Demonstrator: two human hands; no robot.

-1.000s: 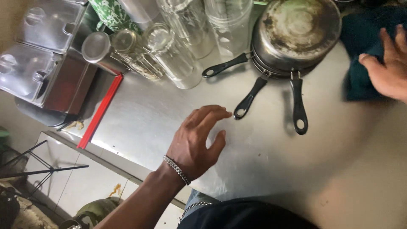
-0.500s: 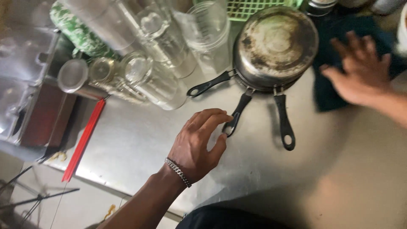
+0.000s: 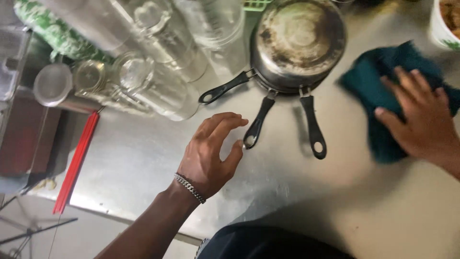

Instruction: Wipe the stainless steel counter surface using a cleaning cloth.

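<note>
From the head camera, the stacked pans [image 3: 298, 43] serve as the landmark: they sit upside down, scorched bottoms up, on the steel counter [image 3: 143, 168], most likely left that way to drain. Three black handles fan out from them toward the person.

The left hand [image 3: 208, 156] hovers just in front of the pans, palm down, its fingers [image 3: 225, 122] spread and loosely curled, closed on nothing. The tip of the middle handle [image 3: 255, 127] lies right beside the thumb, touching it or nearly so; I cannot tell which. The other two handles lie to either side, clear of the hand. A chain bracelet [image 3: 189, 187] circles the wrist.

To the right of the pans, the right hand [image 3: 421, 122] presses flat on a dark teal cloth [image 3: 378, 86], fingers spread over it rather than gripping, as one holds a rag for wiping.

To the left of the pans stand upturned glasses [image 3: 158, 81], also apparently draining, and beyond them a red stick [image 3: 76, 160] lies at the counter's edge.
</note>
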